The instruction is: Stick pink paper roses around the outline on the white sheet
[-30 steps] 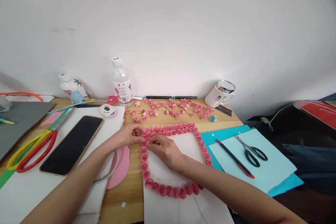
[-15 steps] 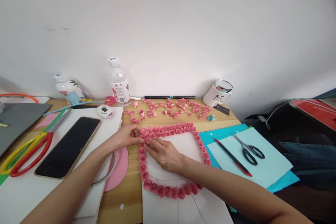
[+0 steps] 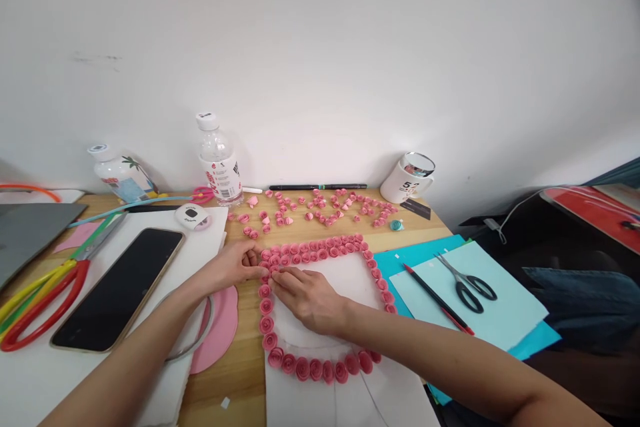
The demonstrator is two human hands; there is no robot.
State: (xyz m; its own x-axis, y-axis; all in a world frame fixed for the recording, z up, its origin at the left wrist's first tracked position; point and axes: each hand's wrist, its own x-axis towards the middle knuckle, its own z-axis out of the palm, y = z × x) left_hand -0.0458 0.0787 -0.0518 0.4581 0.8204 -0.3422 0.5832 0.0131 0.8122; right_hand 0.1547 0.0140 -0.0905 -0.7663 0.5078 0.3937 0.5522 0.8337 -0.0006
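Observation:
A border of pink rolled-paper roses (image 3: 320, 250) runs round a white sheet (image 3: 345, 280) on the wooden desk. My left hand (image 3: 235, 265) rests at the border's upper left corner, fingers curled and pinching at the roses there. My right hand (image 3: 305, 293) lies on the sheet just inside that corner, its fingertips pressed against the same roses. What the fingers hold, if anything, is hidden. Several loose pink roses (image 3: 320, 207) lie scattered behind the border.
A phone (image 3: 120, 287), red and yellow scissors (image 3: 35, 300), a pink paper disc (image 3: 220, 327) and two bottles (image 3: 217, 160) are on the left. A white mug (image 3: 407, 180) and black pen (image 3: 320, 187) sit at the back. Black scissors (image 3: 467, 283) and a red pencil (image 3: 437, 298) lie on blue paper at right.
Both hands stay at the border's upper left corner with only small finger movements. The view has drifted slightly, so everything sits a little further left.

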